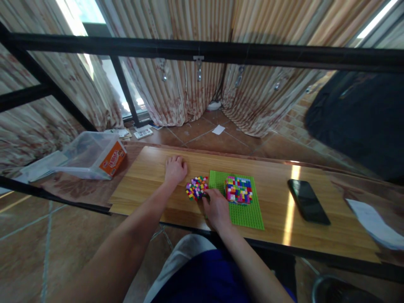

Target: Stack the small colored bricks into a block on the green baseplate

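Note:
A loose pile of small coloured toy building bricks (196, 187) lies on the wooden board, left of a green baseplate (248, 216). On the baseplate stands a low block of many-coloured bricks (239, 189), put together in a rectangle. My right hand (217, 208) reaches over the baseplate's left edge, its fingertips closed together at the pile's right side. Whatever they hold is too small and hidden to make out. My left hand (176, 169) rests palm down on the board, up and left of the pile, fingers loosely bent and holding nothing.
A black phone (308, 202) lies to the right, with white paper (375, 223) beyond it. At the left stands a clear plastic box (90, 153) with an orange label. A black metal bar (202, 50) crosses in front of the curtains.

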Motion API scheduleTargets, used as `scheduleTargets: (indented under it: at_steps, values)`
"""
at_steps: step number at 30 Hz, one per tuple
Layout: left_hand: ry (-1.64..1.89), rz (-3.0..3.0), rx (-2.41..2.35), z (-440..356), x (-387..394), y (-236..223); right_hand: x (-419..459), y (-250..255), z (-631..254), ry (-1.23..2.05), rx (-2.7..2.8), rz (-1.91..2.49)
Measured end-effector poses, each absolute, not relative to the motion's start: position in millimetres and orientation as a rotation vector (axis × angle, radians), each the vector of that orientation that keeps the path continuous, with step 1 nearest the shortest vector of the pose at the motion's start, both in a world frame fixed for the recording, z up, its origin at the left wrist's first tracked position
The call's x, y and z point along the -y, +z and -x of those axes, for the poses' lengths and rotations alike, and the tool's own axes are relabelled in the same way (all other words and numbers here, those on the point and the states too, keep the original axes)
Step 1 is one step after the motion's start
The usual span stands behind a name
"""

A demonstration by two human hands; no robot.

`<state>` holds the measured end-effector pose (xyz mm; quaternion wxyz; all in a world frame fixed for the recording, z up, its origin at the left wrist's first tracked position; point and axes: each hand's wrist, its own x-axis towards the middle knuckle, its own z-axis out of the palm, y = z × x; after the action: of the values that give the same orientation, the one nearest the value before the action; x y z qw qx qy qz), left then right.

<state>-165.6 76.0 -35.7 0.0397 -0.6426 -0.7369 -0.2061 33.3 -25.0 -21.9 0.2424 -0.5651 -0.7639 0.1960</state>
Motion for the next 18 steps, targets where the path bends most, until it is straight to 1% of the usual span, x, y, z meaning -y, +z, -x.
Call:
scheduleTargets:
  at_steps: [9,14,18]
  values:
    - [-0.668,1.974,2.253,165,-75,-36,27,-24,-31,0.513,2.128,1.476]
    - [-0.640,1.975,2.264,166,-76,-34,44,-21,-46,0.606,1.948,1.339]
    - [-0.654,1.997,2.243,167,-78,-35,63,-10,-80,0.620,1.743,1.344]
